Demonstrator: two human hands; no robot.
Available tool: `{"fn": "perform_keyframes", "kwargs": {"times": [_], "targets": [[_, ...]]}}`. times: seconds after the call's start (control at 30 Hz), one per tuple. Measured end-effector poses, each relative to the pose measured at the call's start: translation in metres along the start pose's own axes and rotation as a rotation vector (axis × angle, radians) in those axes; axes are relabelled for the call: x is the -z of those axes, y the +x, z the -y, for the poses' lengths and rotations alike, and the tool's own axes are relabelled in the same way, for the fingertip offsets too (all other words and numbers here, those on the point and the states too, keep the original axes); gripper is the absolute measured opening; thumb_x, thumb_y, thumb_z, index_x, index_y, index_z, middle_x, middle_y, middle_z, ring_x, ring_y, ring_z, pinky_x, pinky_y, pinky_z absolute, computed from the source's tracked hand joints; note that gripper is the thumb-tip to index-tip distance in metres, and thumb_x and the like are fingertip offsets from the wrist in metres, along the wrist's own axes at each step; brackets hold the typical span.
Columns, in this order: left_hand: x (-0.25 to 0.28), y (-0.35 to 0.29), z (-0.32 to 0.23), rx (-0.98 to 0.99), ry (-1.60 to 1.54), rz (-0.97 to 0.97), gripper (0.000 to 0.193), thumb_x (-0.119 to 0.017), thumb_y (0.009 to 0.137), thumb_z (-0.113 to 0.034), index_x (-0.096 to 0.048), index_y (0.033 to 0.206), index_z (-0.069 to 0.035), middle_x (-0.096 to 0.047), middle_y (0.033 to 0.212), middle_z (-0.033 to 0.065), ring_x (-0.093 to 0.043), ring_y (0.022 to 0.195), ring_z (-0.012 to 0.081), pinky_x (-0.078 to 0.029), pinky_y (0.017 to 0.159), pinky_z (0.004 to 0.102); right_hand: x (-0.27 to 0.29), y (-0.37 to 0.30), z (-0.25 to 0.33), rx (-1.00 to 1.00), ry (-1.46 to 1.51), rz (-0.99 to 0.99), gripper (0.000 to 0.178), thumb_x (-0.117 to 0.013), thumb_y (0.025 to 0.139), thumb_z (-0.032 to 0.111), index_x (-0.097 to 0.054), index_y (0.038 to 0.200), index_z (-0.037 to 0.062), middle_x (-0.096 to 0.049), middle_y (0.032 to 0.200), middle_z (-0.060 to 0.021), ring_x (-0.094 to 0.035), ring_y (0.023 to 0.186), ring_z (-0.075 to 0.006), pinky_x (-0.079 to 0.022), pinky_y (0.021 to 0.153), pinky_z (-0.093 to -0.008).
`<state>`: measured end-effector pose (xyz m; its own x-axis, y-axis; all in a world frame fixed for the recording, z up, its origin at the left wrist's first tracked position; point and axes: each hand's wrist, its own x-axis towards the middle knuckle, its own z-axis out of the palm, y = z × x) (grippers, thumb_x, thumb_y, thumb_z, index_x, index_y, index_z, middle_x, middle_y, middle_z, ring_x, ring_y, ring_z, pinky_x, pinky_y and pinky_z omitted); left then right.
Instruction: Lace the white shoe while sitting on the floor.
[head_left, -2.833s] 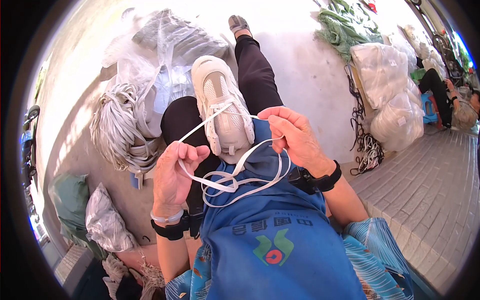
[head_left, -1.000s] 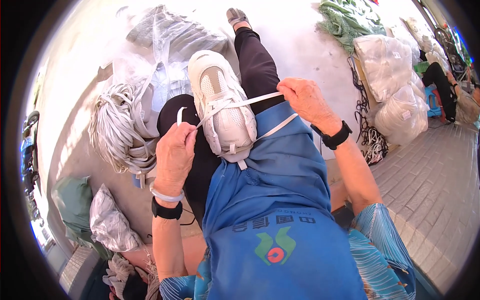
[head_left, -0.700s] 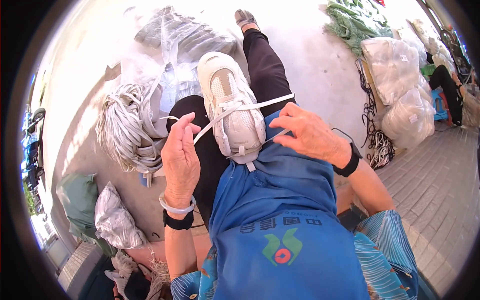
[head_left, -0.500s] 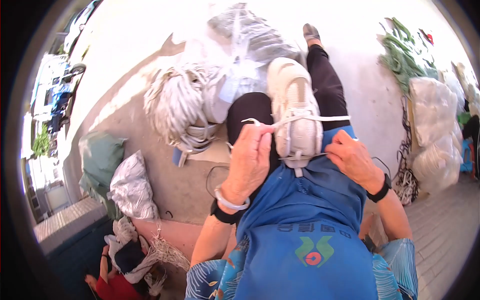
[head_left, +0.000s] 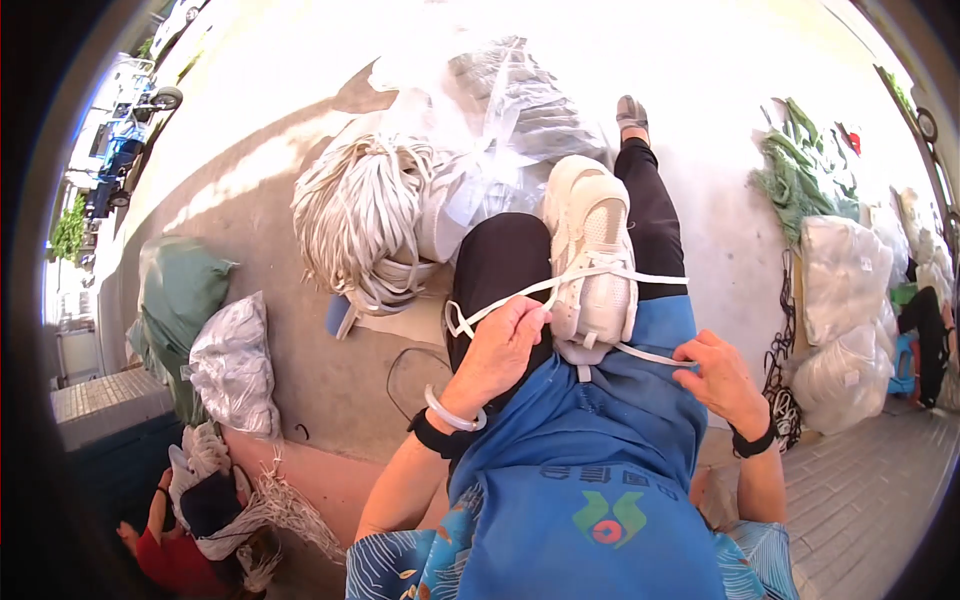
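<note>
A cream-white sneaker (head_left: 588, 240) lies sole-down across my lap, its toe pointing away from me and its heel against my blue apron (head_left: 580, 440). White shoelace (head_left: 655, 278) crosses its upper and sticks out on both sides. My left hand (head_left: 505, 345), closed in a pinch beside the shoe's left side, grips the lace, and a loose loop trails left of the fingers. To the right of the heel, my right hand (head_left: 722, 378) pinches another stretch of lace that runs out from behind the heel.
A big bundle of white laces (head_left: 360, 220) sits at left, beside clear plastic bags (head_left: 520, 100) of goods. Green and silver sacks (head_left: 235, 365) lie farther left. Stuffed clear bags (head_left: 845, 280) and green netting (head_left: 800, 165) are at right. A person in red (head_left: 185, 560) works at lower left.
My right hand has moved away from the heel to the right, drawing the lace out longer. My left hand has shifted slightly down relative to the shoe, still pinching.
</note>
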<state>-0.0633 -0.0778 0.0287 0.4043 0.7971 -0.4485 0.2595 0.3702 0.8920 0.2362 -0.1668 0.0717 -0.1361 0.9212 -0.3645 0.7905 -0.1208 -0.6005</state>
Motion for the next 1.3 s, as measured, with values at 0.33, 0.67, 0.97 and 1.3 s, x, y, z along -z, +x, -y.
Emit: {"fn": "perform_keyframes", "kwargs": {"times": [0.33, 0.67, 0.97, 1.3], "targets": [[-0.005, 0.014, 0.017, -0.192, 0.118, -0.122, 0.018, -0.048, 0.098, -0.017, -0.060, 0.099, -0.002, -0.060, 0.071, 0.0026, -0.050, 0.050, 0.0077, -0.042, 0.047, 0.0251, -0.041, 0.025, 0.036, 0.218, -0.173, -0.015, 0.016, -0.070, 0.078, 0.008, -0.066, 0.093, 0.0052, -0.052, 0.091, -0.0121, -0.060, 0.074, -0.0342, -0.050, 0.065, -0.0439], [-0.023, 0.015, 0.034, -0.341, 0.137, -0.149, 0.016, -0.056, 0.089, -0.015, -0.060, 0.089, 0.000, -0.065, 0.074, 0.0124, -0.063, 0.062, 0.0242, -0.049, 0.059, 0.0370, -0.036, 0.018, 0.035, 0.203, -0.196, 0.176, 0.026, -0.063, 0.087, 0.022, -0.062, 0.105, 0.0032, -0.065, 0.096, -0.0226, -0.063, 0.091, -0.0355, -0.048, 0.079, -0.0445], [0.012, 0.007, 0.014, -0.173, 0.198, -0.183, 0.023, -0.062, 0.091, -0.021, -0.069, 0.096, 0.000, -0.067, 0.076, 0.0083, -0.061, 0.069, 0.0117, -0.048, 0.064, 0.0274, -0.028, 0.032, 0.037, 0.086, -0.030, 0.107, 0.021, -0.069, 0.084, 0.017, -0.059, 0.096, 0.0028, -0.059, 0.064, -0.0152, -0.060, 0.060, -0.0341, -0.044, 0.054, -0.0401], [-0.012, 0.035, -0.007, -0.141, 0.152, -0.143, 0.020, -0.060, 0.095, -0.018, -0.065, 0.098, 0.000, -0.055, 0.074, -0.0049, -0.046, 0.057, 0.0030, -0.039, 0.051, 0.0200, -0.007, 0.001, -0.003, 0.115, -0.007, -0.008, 0.008, -0.065, 0.084, 0.011, -0.067, 0.083, 0.0035, -0.061, 0.083, -0.0105, -0.061, 0.072, -0.0310, -0.048, 0.063, -0.0392]]}}
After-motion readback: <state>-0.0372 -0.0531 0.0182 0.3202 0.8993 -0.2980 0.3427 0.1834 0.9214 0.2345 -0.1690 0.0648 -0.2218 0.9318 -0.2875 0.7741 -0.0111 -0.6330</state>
